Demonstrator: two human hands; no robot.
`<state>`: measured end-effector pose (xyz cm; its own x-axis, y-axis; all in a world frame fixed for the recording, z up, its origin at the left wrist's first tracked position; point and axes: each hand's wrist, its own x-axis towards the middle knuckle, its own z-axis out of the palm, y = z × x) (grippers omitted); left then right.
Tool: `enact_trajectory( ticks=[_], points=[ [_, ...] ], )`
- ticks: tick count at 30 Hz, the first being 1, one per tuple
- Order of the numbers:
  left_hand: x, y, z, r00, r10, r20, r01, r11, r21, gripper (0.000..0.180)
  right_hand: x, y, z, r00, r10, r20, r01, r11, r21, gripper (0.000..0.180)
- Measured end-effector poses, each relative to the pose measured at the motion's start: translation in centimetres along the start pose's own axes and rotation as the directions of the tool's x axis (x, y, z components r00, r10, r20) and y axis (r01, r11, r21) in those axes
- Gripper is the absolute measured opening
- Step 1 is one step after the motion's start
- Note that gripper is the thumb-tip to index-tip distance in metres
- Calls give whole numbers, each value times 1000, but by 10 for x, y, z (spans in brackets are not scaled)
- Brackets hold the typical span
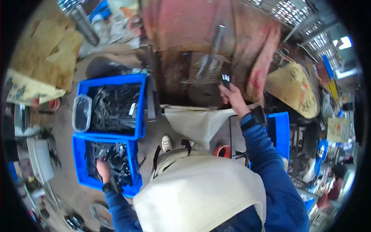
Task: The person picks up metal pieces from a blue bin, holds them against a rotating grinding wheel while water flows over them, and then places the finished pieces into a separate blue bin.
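Observation:
My right hand [234, 99] is closed round a small dark piece [226, 80] with a bright, shiny end. It holds the piece over the right part of a brown, worn work surface [177, 91]. Down to the left, my left hand [103, 171] reaches into the nearer blue crate [77, 166], among dark, flat strips [121, 164]. Its fingertips are too small and blended with the strips to show whether they grip one.
A second blue crate [143, 112] of dark strips adjoins the first, with a clear plastic tub [82, 113] at its left side. Another blue bin [280, 133] stands beside my right arm. A cream cloth [195, 123] hangs from the work surface; an orange-red container [222, 151] sits below.

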<state>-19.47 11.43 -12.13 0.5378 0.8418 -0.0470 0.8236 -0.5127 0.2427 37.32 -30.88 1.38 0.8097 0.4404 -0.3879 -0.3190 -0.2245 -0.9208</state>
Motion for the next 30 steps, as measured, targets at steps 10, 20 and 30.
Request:
enact_trajectory(
  ticks=[10, 20, 30],
  points=[
    [0, -39, 8, 917, 221, 331, -109, 939, -326, 10, -12, -26, -29, 984, -22, 176, -29, 959, 282, 41],
    [19, 120, -86, 958, -245, 146, 244, 438, -865, 16, -12, -31, -38, 951, 93, 295, -218, 878, 427, 66],
    [73, 386, -101, 924, 355, 144, -35, 451, -892, 27, -13, -20, -34, 966, 60, 253, -152, 920, 362, 35]
  ],
)
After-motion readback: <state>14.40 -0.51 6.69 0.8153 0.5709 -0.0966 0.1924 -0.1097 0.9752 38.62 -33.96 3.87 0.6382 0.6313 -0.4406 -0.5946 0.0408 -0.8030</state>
